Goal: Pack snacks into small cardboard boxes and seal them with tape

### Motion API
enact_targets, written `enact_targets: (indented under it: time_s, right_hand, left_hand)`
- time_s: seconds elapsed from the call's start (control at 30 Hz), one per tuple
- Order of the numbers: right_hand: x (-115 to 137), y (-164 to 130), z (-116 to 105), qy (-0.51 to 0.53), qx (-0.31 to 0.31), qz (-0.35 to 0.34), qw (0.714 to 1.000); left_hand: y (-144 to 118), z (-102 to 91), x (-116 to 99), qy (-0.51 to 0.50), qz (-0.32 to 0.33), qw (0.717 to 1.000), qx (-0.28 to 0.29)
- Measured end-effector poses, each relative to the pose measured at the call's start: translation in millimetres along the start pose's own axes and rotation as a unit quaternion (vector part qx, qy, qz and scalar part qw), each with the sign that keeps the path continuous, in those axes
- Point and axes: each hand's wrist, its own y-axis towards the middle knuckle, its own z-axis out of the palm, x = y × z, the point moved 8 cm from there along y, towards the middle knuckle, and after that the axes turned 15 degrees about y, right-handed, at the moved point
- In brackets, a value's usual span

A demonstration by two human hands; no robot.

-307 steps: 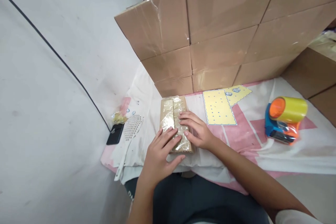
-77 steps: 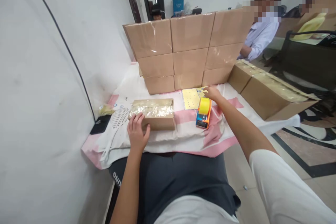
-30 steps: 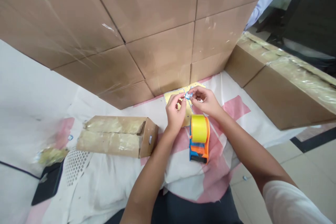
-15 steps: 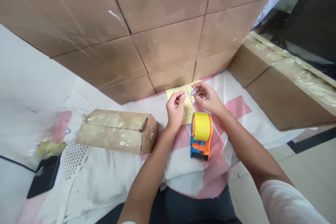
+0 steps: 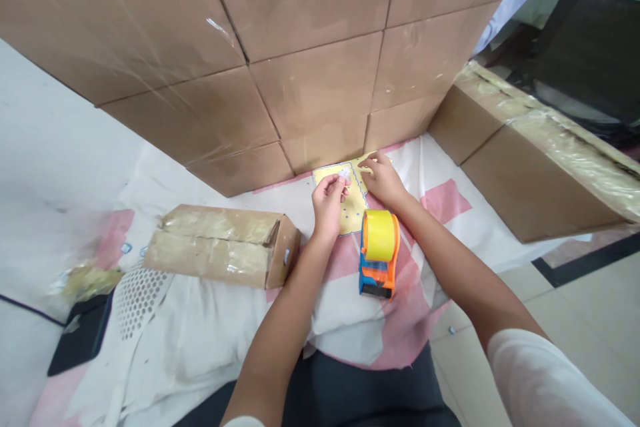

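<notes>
My left hand [image 5: 327, 205] is closed in a pinch on a small whitish piece [image 5: 344, 173], too small to identify, just above a yellow sheet [image 5: 353, 213] with blue dots and a dark wavy border. To its right, my right hand [image 5: 384, 180] reaches over the sheet's upper right part, fingers apart and bent, with nothing visible in them. Just below the hands a tape dispenser [image 5: 377, 283] in blue and orange carries a yellow tape roll [image 5: 379, 235]. It rests on the pink and white cloth [image 5: 345, 320].
Tall stacked cartons [image 5: 315, 80] rise behind the sheet. A taped narrow box [image 5: 215, 247] lies left, beside a white perforated fly swatter [image 5: 135, 300] and a black flat object [image 5: 83, 333]. At right stands another taped carton [image 5: 545, 173]; beyond it is a dark chair [image 5: 590, 47].
The small blue and white piece between my right fingers no longer shows there; those fingers have spread over the sheet. A whitish piece now shows in my left pinch.
</notes>
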Motion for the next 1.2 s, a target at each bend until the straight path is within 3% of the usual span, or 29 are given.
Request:
enact_targets:
  time_s: [0.13,0.3,0.57,0.77,1.0,1.2]
  right_hand:
    - [28.8,-2.0,-0.2,0.123,0.024,-0.032,0.992]
    - [49.0,-4.6,15.1,0.219,0.094,-0.015,0.971]
    - [47.8,-5.3,13.2,0.22,0.077,-0.002,0.973]
    - [53.5,-7.1,3.6,0.221,0.023,-0.015,0.975]
    - [66.9,-7.2,1.7,0.183,0.039,-0.081,0.979]
    - [70.8,-7.0,1.5,0.16,0.054,-0.096,0.981]
  left_hand:
    - [-0.4,-1.7,0.3,0.004,-0.001,1.0,-0.004]
    - [0.9,-1.9,3.0,-0.008,0.005,1.0,-0.005]
    - [2.3,-4.8,5.7,0.026,0.012,0.999,-0.016]
    - [0.7,-3.6,6.3,0.04,0.011,0.999,-0.008]
    - [0.1,-0.3,6.9,0.019,0.016,1.0,0.004]
    - [-1.3,4.2,7.6,0.022,0.005,0.999,0.028]
